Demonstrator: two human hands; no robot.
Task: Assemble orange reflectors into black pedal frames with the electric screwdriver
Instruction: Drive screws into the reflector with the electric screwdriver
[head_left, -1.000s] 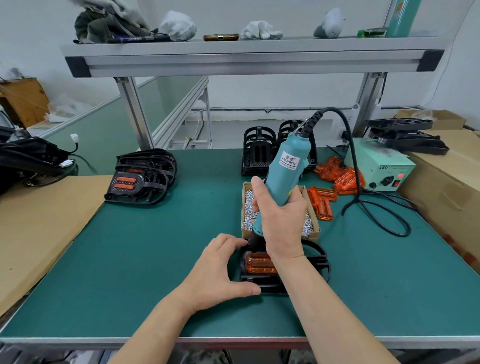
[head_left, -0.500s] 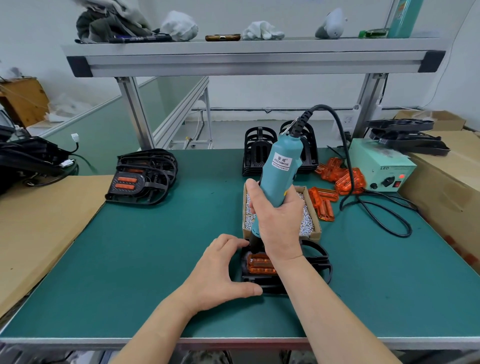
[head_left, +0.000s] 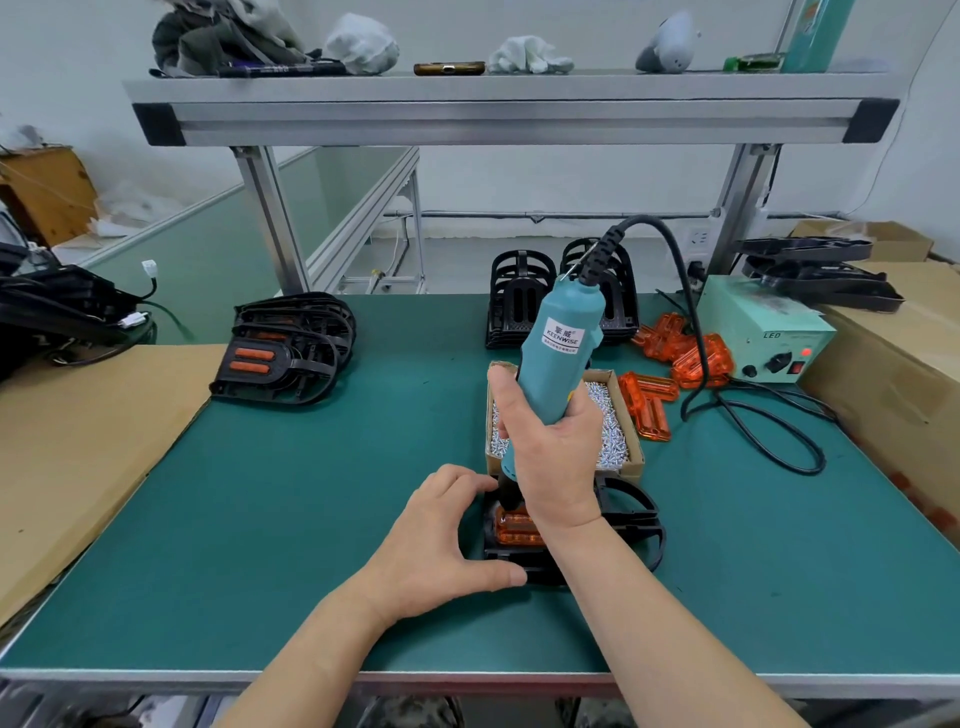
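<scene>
A black pedal frame (head_left: 631, 512) lies on the green mat near the front edge, with an orange reflector (head_left: 514, 527) seated in its left end. My right hand (head_left: 553, 457) grips the teal electric screwdriver (head_left: 558, 345), which stands nearly upright with its black tip down on the reflector's far left corner. My left hand (head_left: 436, 545) clasps the frame's left end, thumb along the near edge and fingers curled over the far edge. My right wrist hides the middle of the frame.
A cardboard box of screws (head_left: 615, 441) sits just behind the frame. Loose orange reflectors (head_left: 675, 358) and the power supply (head_left: 761, 330) lie at the right, cable looping across the mat. Stacked empty frames (head_left: 517, 304) stand behind; finished pedals (head_left: 288, 348) lie at left.
The screwdriver's top has swung left to a more upright angle while its tip stays on the reflector. My left hand has kept its hold on the frame.
</scene>
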